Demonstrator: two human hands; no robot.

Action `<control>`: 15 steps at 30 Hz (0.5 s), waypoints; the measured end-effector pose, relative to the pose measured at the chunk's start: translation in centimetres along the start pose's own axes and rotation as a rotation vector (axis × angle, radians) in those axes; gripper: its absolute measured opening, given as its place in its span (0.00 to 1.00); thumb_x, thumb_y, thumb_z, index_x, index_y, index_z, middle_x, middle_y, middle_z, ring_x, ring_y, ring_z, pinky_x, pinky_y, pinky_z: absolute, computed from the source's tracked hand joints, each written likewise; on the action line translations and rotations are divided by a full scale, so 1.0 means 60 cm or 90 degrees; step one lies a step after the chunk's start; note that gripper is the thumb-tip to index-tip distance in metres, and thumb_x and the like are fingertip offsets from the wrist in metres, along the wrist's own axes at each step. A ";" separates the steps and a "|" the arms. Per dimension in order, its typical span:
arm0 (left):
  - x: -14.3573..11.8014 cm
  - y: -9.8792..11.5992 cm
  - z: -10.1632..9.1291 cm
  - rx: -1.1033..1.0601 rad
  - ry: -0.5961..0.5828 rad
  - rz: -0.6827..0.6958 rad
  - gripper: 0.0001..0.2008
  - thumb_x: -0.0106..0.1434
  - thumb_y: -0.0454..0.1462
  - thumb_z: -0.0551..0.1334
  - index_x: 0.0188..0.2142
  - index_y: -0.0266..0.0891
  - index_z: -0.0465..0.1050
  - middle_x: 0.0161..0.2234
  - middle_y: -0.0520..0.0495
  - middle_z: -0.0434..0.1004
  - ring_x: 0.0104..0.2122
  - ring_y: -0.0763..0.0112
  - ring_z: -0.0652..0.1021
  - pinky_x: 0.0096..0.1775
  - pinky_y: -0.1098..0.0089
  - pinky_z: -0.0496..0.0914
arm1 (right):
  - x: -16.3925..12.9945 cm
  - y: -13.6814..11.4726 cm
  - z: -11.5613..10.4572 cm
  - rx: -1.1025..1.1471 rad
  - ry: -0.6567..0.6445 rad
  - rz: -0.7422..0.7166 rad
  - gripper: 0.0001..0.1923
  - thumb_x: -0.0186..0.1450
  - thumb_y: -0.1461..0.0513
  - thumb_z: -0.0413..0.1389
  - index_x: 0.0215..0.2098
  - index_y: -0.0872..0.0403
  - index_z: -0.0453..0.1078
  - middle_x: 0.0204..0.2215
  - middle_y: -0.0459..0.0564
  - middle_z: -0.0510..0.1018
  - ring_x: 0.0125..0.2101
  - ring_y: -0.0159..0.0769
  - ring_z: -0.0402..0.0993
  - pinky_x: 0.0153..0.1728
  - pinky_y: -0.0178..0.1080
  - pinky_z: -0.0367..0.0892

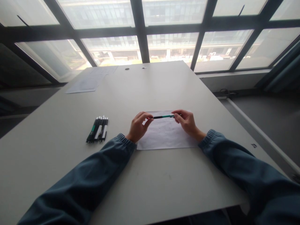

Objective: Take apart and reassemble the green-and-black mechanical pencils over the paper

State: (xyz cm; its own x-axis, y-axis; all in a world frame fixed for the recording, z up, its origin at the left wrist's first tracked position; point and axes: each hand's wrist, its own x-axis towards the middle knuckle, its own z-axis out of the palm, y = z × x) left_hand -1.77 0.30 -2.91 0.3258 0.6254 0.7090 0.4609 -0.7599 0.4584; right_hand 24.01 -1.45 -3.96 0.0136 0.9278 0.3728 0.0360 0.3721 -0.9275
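Note:
Between my two hands a green and black pen (165,116) is held level above a sheet of white paper (167,134). My left hand (140,125) pinches the pen's dark end between thumb and fingertips. The other end, with the clip, is gripped by my right hand (186,122), whose fingers hide its tip. Faint marks show on the paper, which lies flat on the table. To the left of my left hand, several pens (97,129) lie side by side in a bunch, mostly black with white or green parts.
The white table (150,87) reaches toward a large window (172,47) with dark frames. More papers (86,79) lie at its far left. A round hole (127,69) and a small object (144,68) sit near the far edge, and a dark mark (253,145) at the right.

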 end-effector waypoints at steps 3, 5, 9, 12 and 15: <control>-0.001 -0.001 0.000 0.003 -0.004 -0.004 0.08 0.69 0.42 0.62 0.38 0.39 0.74 0.33 0.47 0.77 0.33 0.71 0.76 0.38 0.69 0.72 | -0.001 0.000 0.000 -0.053 -0.030 -0.041 0.14 0.66 0.53 0.60 0.39 0.55 0.78 0.28 0.48 0.77 0.27 0.32 0.69 0.27 0.36 0.64; -0.001 -0.002 0.000 0.006 -0.005 -0.008 0.10 0.69 0.44 0.62 0.37 0.39 0.74 0.33 0.47 0.77 0.32 0.71 0.76 0.37 0.69 0.72 | -0.001 -0.001 0.002 -0.090 -0.044 -0.075 0.12 0.66 0.54 0.61 0.38 0.54 0.78 0.31 0.49 0.78 0.30 0.33 0.71 0.30 0.36 0.65; -0.002 -0.004 0.000 0.011 -0.006 -0.010 0.11 0.70 0.44 0.61 0.35 0.39 0.74 0.31 0.48 0.76 0.31 0.71 0.75 0.36 0.70 0.70 | -0.002 -0.002 0.004 -0.122 -0.065 -0.102 0.10 0.65 0.55 0.62 0.36 0.54 0.78 0.32 0.49 0.78 0.32 0.34 0.71 0.31 0.36 0.65; -0.003 -0.006 -0.001 0.012 -0.025 -0.003 0.15 0.71 0.44 0.59 0.31 0.38 0.73 0.28 0.48 0.74 0.30 0.71 0.74 0.35 0.69 0.68 | -0.001 0.000 0.004 -0.125 -0.066 -0.110 0.09 0.65 0.56 0.62 0.36 0.53 0.77 0.32 0.49 0.78 0.32 0.34 0.71 0.31 0.36 0.65; -0.004 -0.008 -0.002 -0.012 -0.062 -0.003 0.21 0.74 0.46 0.53 0.29 0.38 0.72 0.28 0.47 0.75 0.31 0.69 0.74 0.37 0.67 0.69 | -0.001 0.003 0.003 -0.132 -0.057 -0.123 0.08 0.66 0.57 0.62 0.36 0.53 0.77 0.33 0.49 0.78 0.33 0.34 0.72 0.31 0.37 0.65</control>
State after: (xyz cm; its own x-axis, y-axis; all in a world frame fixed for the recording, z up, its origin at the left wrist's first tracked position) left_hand -2.16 0.47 -3.26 0.4022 0.6427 0.6521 0.4472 -0.7594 0.4726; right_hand 23.85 -1.46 -4.16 -0.1018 0.8427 0.5287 0.2324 0.5369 -0.8110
